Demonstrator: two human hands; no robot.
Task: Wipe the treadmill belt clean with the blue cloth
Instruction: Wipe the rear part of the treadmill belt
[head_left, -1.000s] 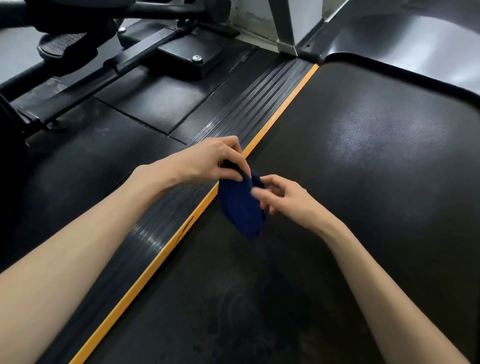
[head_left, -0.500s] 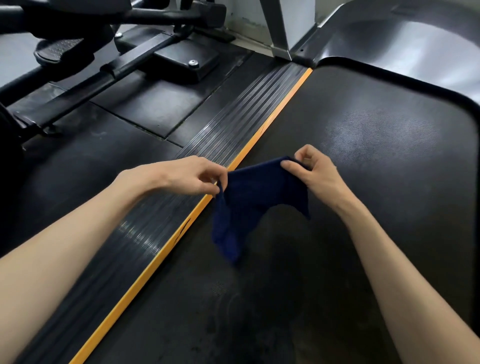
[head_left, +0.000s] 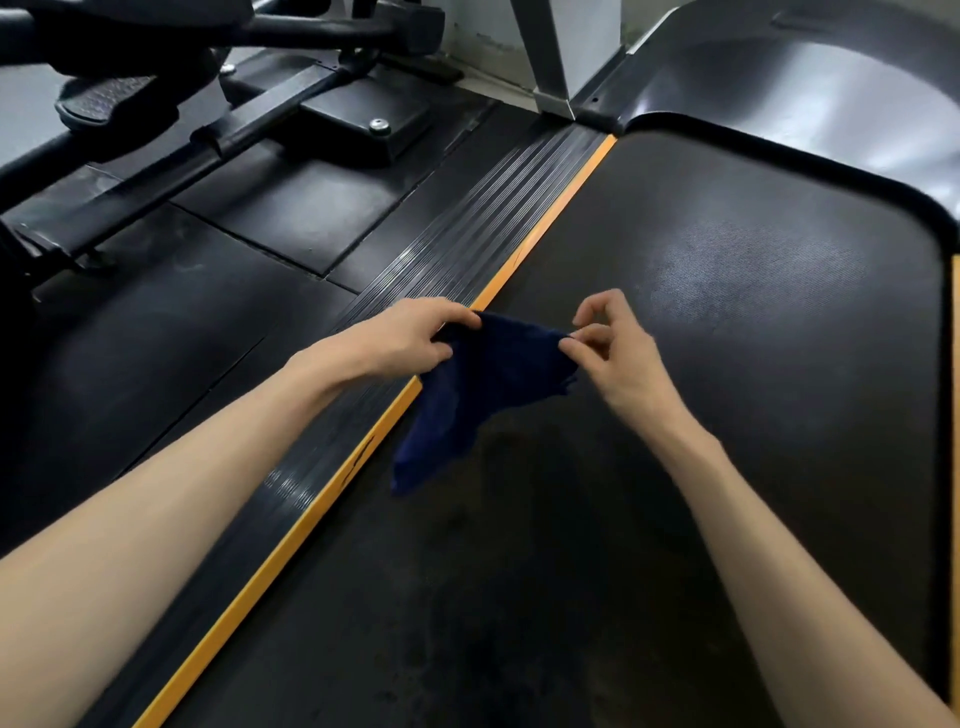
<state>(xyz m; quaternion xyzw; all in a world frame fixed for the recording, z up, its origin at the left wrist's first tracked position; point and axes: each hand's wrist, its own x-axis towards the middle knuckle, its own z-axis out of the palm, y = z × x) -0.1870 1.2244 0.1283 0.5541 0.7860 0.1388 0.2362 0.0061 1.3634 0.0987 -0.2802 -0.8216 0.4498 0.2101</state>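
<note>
A dark blue cloth (head_left: 483, 384) hangs stretched between both hands above the black treadmill belt (head_left: 727, 364). My left hand (head_left: 410, 338) grips its left corner, over the ribbed side rail and orange stripe. My right hand (head_left: 613, 353) pinches the cloth's right corner between thumb and forefinger, the other fingers loosely raised. The cloth's lower tip droops down to the left, near the belt's left edge. The belt shows a paler dusty patch farther ahead and dull smears closer to me.
An orange stripe (head_left: 540, 234) and a ribbed black side rail (head_left: 467, 228) run along the belt's left. The glossy motor cover (head_left: 810, 83) curves round the belt's far end. A black exercise machine's frame (head_left: 260, 109) stands on rubber floor mats at the left.
The cloth has been opened out from a bunched wad into a spread sheet. My hands first drew apart, and the right hand has shifted its pinch along the top edge.
</note>
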